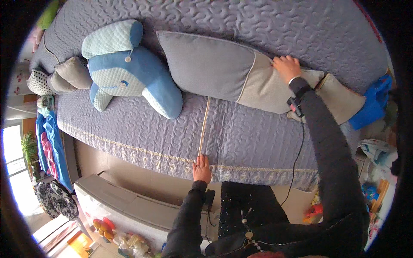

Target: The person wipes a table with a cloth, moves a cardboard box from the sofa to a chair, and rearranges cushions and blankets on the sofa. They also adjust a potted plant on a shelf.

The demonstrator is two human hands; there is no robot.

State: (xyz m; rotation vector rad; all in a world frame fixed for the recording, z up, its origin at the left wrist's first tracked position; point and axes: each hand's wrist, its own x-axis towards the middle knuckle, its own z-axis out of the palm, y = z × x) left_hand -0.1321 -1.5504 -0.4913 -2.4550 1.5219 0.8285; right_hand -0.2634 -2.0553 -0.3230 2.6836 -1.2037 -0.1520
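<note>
Bedspread (266, 139) — lettered cushion (116, 74); right hand (287, 69) on pillow (211, 64)

- Window (15, 165), one: pale frame, far left of the grip (287, 69).
- Light: white daylight glare at its panes.
- Floor (129, 167): pale beige, smooth, left of the grip and nearer the body.
- Cabinet (116, 191), one: long, low, whitish, left of the grip, beyond the floor strip.
</note>
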